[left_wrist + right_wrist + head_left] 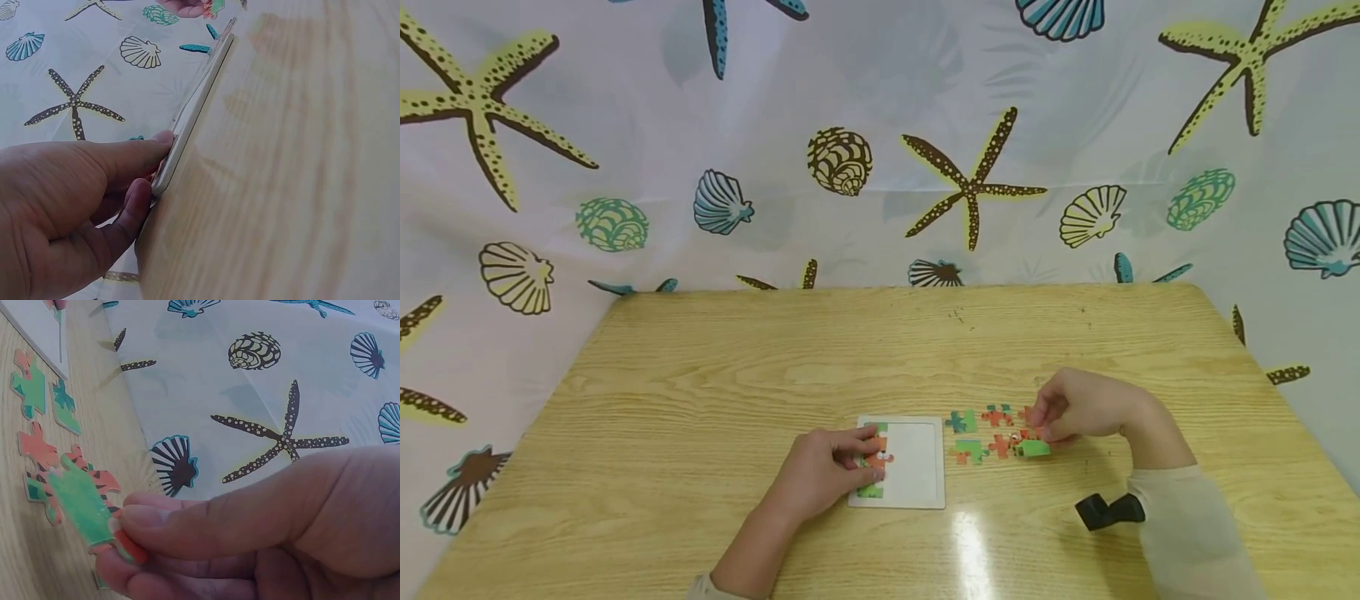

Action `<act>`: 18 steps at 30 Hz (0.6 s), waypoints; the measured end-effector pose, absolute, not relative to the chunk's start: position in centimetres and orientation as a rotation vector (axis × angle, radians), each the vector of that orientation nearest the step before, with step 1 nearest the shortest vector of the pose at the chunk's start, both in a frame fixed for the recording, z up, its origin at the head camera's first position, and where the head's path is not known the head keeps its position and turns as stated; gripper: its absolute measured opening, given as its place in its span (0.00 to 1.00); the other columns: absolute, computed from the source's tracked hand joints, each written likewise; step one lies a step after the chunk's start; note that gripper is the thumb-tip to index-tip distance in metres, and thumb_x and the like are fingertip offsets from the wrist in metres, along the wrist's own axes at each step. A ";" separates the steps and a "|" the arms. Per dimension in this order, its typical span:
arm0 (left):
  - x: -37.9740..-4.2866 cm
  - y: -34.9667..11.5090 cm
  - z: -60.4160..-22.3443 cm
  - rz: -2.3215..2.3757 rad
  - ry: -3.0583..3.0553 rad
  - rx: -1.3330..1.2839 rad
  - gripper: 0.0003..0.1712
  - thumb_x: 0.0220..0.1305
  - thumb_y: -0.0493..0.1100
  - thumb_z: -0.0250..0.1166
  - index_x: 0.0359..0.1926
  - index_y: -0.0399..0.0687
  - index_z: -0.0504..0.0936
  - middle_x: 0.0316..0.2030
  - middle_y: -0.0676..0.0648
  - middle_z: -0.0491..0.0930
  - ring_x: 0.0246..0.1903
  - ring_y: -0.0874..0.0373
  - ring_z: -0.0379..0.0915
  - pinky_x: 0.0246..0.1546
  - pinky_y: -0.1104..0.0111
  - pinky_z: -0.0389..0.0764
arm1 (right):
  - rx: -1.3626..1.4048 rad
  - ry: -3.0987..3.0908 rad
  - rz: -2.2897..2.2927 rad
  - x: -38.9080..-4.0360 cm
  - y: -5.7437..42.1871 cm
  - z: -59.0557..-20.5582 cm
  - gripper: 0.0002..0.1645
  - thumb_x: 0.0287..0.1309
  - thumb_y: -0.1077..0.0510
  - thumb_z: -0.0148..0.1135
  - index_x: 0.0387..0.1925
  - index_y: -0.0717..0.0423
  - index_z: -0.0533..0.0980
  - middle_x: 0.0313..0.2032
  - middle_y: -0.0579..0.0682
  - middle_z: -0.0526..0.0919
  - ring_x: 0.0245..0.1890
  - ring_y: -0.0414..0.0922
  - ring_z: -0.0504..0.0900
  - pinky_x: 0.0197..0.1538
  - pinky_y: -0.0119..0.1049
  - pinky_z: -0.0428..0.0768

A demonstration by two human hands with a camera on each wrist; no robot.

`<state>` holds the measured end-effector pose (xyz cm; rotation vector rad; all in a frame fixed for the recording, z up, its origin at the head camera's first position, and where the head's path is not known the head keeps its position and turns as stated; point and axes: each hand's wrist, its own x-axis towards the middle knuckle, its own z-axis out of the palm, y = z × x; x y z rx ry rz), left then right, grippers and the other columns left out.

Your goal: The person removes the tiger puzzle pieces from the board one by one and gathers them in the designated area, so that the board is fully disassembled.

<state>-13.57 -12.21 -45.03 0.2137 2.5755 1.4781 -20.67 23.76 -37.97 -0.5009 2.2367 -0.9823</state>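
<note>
My left hand rests on a square white puzzle tray, its fingertips touching a column of joined green and orange puzzle pieces along the left side. In the left wrist view, the thumb and a finger lie at the edge of the tray. My right hand pinches a green and orange puzzle piece between thumb and fingers, tilted above the loose pieces. Around it lie loose pieces: a teal and green one, a green and orange one and several orange ones.
Both hands work over a wooden table. Behind and beside it hangs a white cloth printed with shells and starfish. A black attachment sticks out from the right sleeve.
</note>
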 end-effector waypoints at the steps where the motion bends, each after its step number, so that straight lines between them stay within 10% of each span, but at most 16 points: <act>1: -13.6 -12.2 -45.0 1.475 2.578 0.213 0.14 0.55 0.39 0.81 0.44 0.43 0.93 0.59 0.48 0.85 0.27 0.59 0.69 0.27 0.74 0.70 | -0.496 2.240 -0.976 -20.7 23.9 -38.0 0.03 0.63 0.73 0.65 0.35 0.65 0.82 0.31 0.51 0.86 0.32 0.43 0.85 0.40 0.39 0.87; 18: -13.5 -12.2 -44.9 1.438 2.596 0.215 0.15 0.56 0.39 0.80 0.45 0.45 0.93 0.59 0.49 0.85 0.28 0.59 0.69 0.27 0.74 0.70 | -0.391 2.272 -0.949 -20.6 24.6 -37.7 0.03 0.63 0.73 0.65 0.34 0.65 0.81 0.29 0.52 0.85 0.30 0.44 0.85 0.40 0.40 0.87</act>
